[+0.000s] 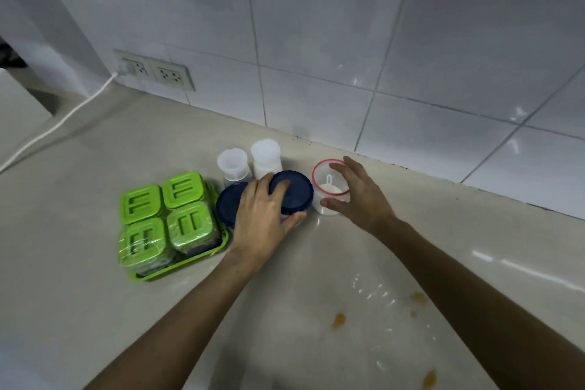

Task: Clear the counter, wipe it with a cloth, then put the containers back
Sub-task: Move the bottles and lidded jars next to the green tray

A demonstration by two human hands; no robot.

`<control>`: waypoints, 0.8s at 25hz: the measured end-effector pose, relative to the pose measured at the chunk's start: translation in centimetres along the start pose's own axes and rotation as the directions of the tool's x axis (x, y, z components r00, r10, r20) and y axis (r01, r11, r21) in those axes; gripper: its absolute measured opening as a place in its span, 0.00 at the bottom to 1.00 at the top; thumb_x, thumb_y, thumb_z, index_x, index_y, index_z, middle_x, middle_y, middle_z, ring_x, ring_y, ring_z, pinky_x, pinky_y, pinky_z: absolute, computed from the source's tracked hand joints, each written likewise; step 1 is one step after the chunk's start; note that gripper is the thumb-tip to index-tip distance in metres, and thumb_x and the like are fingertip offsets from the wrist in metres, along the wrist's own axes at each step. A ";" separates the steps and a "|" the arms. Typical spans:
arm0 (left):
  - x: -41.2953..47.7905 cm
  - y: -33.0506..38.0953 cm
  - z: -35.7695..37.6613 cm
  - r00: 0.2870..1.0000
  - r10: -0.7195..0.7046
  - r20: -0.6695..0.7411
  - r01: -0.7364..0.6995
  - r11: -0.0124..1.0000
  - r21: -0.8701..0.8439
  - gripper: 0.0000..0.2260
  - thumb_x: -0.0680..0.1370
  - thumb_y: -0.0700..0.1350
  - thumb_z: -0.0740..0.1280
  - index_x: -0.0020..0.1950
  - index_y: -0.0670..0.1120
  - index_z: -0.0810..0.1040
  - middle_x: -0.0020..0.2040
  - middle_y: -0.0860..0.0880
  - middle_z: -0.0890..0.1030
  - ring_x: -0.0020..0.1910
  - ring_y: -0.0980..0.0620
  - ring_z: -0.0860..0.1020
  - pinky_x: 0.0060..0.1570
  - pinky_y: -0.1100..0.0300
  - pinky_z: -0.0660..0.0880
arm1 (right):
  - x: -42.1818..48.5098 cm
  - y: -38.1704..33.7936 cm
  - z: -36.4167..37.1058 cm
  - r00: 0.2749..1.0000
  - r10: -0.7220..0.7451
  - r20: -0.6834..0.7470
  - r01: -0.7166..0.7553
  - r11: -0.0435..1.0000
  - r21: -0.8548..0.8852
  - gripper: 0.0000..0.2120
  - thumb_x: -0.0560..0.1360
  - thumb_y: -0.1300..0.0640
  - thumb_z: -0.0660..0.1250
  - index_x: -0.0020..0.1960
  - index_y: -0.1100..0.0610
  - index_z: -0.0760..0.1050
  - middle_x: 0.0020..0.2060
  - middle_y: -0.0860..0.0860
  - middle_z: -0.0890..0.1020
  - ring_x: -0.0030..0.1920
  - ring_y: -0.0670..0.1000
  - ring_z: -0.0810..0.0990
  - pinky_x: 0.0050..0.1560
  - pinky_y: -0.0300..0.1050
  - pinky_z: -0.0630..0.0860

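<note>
On the beige counter (95,310) stand several containers near the tiled wall. My left hand (262,218) grips a jar with a dark blue lid (297,193) from above. A second blue lid (228,203) shows just left of it, partly hidden by my hand. My right hand (357,193) is spread around a clear container with a red rim (326,180) that holds white powder and a small scoop; fingers touch its side. Behind stand two white-lidded plastic jars (232,165) (266,155). A green tray of several green-lidded boxes (164,222) sits at the left.
Orange stains (338,320) and wet spots (373,291) mark the counter at the front right. A double wall socket (155,71) with a white cable (63,120) plugged in is at the back left. White wall tiles rise behind the containers.
</note>
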State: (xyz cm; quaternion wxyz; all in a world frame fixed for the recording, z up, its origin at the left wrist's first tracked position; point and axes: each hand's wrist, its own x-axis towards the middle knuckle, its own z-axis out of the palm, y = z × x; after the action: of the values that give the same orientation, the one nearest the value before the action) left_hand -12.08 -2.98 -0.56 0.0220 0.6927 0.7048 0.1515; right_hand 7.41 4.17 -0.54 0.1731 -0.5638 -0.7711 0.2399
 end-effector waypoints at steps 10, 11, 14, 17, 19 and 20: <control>-2.6 4.0 -0.3 0.998 0.045 -0.039 -0.039 0.990 0.134 0.27 0.76 0.59 0.62 0.69 0.42 0.69 0.70 0.39 0.70 0.71 0.40 0.67 0.75 0.42 0.52 | -4.1 1.3 -3.6 0.988 -0.032 0.153 0.057 0.985 -0.160 0.45 0.70 0.44 0.71 0.77 0.53 0.50 0.78 0.57 0.47 0.77 0.59 0.52 0.74 0.59 0.57; -4.0 5.8 -0.4 0.995 0.097 -0.030 -0.092 0.985 0.145 0.25 0.78 0.56 0.61 0.68 0.42 0.69 0.70 0.38 0.70 0.71 0.39 0.67 0.75 0.41 0.53 | -6.6 2.0 -4.5 0.991 -0.031 0.133 0.050 0.989 -0.140 0.42 0.71 0.46 0.70 0.77 0.54 0.52 0.78 0.57 0.49 0.76 0.58 0.53 0.74 0.58 0.57; -9.7 12.0 0.7 0.978 0.209 0.021 -0.210 0.976 0.057 0.19 0.80 0.52 0.60 0.64 0.41 0.73 0.67 0.38 0.73 0.68 0.39 0.69 0.72 0.40 0.59 | -15.8 5.0 -6.1 0.996 0.034 0.081 -0.029 0.998 -0.058 0.35 0.74 0.49 0.68 0.75 0.56 0.57 0.77 0.56 0.55 0.76 0.57 0.57 0.74 0.52 0.57; -17.5 19.6 2.6 0.946 0.316 0.077 -0.304 0.943 -0.135 0.18 0.80 0.51 0.59 0.65 0.41 0.73 0.65 0.41 0.75 0.67 0.43 0.71 0.72 0.43 0.61 | -28.8 10.6 -7.9 0.995 0.099 -0.015 -0.099 0.995 -0.030 0.30 0.73 0.53 0.69 0.72 0.58 0.64 0.74 0.58 0.63 0.73 0.59 0.64 0.72 0.55 0.63; -21.8 24.1 3.5 0.903 0.420 0.089 -0.391 0.890 -0.234 0.18 0.80 0.50 0.59 0.65 0.41 0.73 0.64 0.43 0.76 0.66 0.45 0.73 0.72 0.44 0.63 | -37.3 14.9 -9.3 0.981 0.150 -0.121 -0.160 0.984 -0.080 0.26 0.74 0.53 0.68 0.70 0.58 0.67 0.72 0.58 0.67 0.71 0.59 0.66 0.70 0.56 0.67; -23.5 26.0 4.1 0.887 0.453 0.086 -0.417 0.867 -0.272 0.18 0.80 0.49 0.60 0.65 0.41 0.73 0.64 0.43 0.76 0.66 0.46 0.73 0.72 0.45 0.63 | -41.2 16.9 -10.0 0.968 0.184 -0.172 -0.203 0.974 -0.104 0.25 0.75 0.52 0.67 0.70 0.57 0.67 0.72 0.57 0.67 0.72 0.58 0.66 0.69 0.57 0.67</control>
State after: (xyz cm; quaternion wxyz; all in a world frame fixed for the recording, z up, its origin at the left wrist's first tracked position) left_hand 15.03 -25.49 -2.34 0.1247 0.8349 0.5023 0.1872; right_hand 38.61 -29.08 -1.68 0.1764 -0.6635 -0.7088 0.1621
